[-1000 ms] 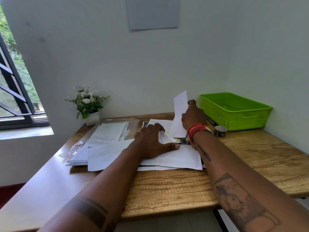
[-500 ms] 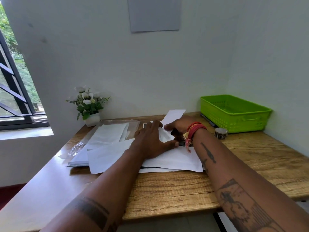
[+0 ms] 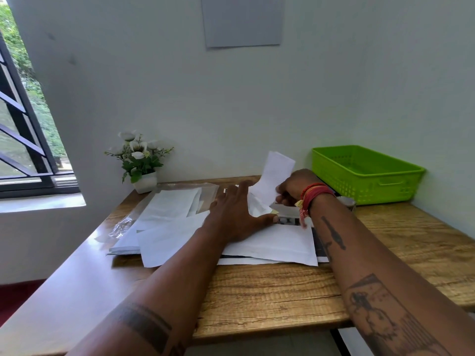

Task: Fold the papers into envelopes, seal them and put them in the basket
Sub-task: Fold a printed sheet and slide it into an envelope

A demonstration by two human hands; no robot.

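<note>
1. Left hand (image 3: 235, 214) lies flat, fingers straight & spread, pressing on the white sheet (image 3: 275, 244) at centre of frame; thumb tip reaches toward the right along the sheet's far edge.
2. Right hand (image 3: 295, 187), just right of centre, pinches a paper flap (image 3: 273, 176) btwn thumb & fingers; flap stands up off the desk, tilted, top edge against the wall behind.
3. Flap's lower part meets a crumpled fold of paper right beside the left hand's fingers. Can't tell if flap & sheet are one piece.
4. Red thread bands (image 3: 314, 195) round the right wrist, loose ends hanging toward the sheet.
5. Under the sheet: something dark w/ a printed strip, only edges show at right & front.
6. Paper stack (image 3: 164, 211) centre-left, partly on a clear plastic sleeve (image 3: 120, 224), overlapped by a loose sheet nearer the front.
7. Green basket (image 3: 365, 173) at right of frame, on the desk's far corner by both walls, well apart from the hands; nothing seen inside from here.
8. Small tape roll (image 3: 347, 201) btwn right wrist & basket, mostly hidden by the wrist.
9. Wooden desk (image 3: 270, 299) fills lower centre.
10. White flower pot (image 3: 142, 163) centre-left by the wall.
11. Window w/ dark bars (image 3: 23, 140) at left edge.
12. Grey panel (image 3: 241, 20) on wall, top centre.
</note>
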